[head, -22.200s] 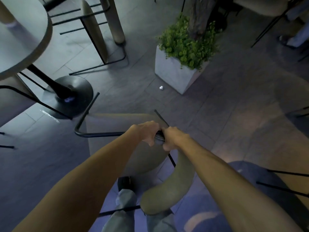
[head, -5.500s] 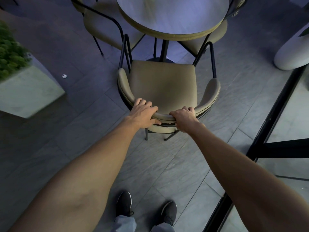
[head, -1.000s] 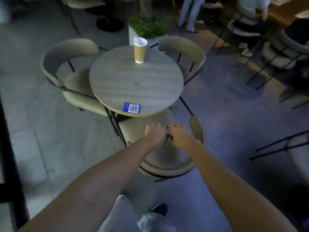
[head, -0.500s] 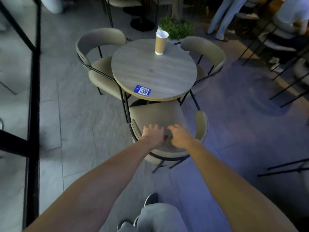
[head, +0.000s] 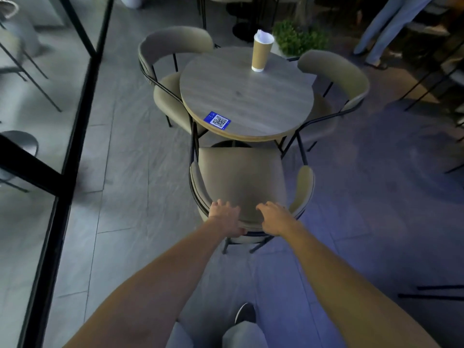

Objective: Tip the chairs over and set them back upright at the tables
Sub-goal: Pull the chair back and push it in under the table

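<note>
Dark shoe (head: 244,313) on the grey tile floor, bottom centre. Both forearms reach forward. Left hand (head: 226,218) grips the curved backrest of the near chair (head: 241,177), fingers over the top, thumb behind. Right hand (head: 273,217) is just beside it, fingers curled over the same backrest. Near chair stands upright, seat front tucked under the round table (head: 246,96). On the table: blue QR sticker (head: 217,120) at the near edge, paper cup (head: 262,52) at the far edge. Left-side chair (head: 173,46) and right-side chair (head: 334,71) are upright at the table. Plant (head: 298,38) behind. Black-framed glass partition (head: 82,71) at left.
</note>
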`<state>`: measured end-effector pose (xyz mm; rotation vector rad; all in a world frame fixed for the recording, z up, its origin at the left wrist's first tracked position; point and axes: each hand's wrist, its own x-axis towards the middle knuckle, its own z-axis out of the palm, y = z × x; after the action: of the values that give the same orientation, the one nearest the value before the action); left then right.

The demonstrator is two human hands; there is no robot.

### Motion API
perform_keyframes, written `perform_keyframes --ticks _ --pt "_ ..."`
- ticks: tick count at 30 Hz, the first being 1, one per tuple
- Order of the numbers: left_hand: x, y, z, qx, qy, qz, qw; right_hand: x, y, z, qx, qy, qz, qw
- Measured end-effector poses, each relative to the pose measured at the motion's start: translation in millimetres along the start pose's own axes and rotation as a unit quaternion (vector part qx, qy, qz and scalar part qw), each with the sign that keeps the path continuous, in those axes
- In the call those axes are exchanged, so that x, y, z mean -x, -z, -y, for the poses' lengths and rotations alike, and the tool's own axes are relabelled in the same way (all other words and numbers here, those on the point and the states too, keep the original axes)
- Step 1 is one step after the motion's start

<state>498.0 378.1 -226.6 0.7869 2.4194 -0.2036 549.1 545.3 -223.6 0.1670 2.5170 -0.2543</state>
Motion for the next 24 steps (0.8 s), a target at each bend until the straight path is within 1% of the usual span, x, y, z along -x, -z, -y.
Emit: perform_keyframes --ticks 3,6,10,15,19,24 --pt "-7 -16 -12 -0.021 0.007 0.007 1.0 -1 -13 -24 0.021 -0.005 0.015 1.0" --pt "-14 -28 -16 -0.048 0.011 -0.009 0.999 -3 -23 -36 0.075 -0.006 0.006 0.997" --pt "-20 -42 -14 -0.061 0.013 -0.034 0.997 -7 -34 -42 0.103 0.011 -0.008 0.995" --pt "-19 -49 -11 -0.038 0.017 -0.053 0.998 -11 -42 -41 0.114 0.02 -0.053 0.992" --pt "-16 -58 -5 -0.012 0.013 -0.065 0.998 -7 -44 -33 0.116 0.013 -0.04 0.992" --pt "-13 -66 12 -0.01 0.007 -0.065 0.998 -3 -49 -14 0.132 0.01 -0.036 0.991"
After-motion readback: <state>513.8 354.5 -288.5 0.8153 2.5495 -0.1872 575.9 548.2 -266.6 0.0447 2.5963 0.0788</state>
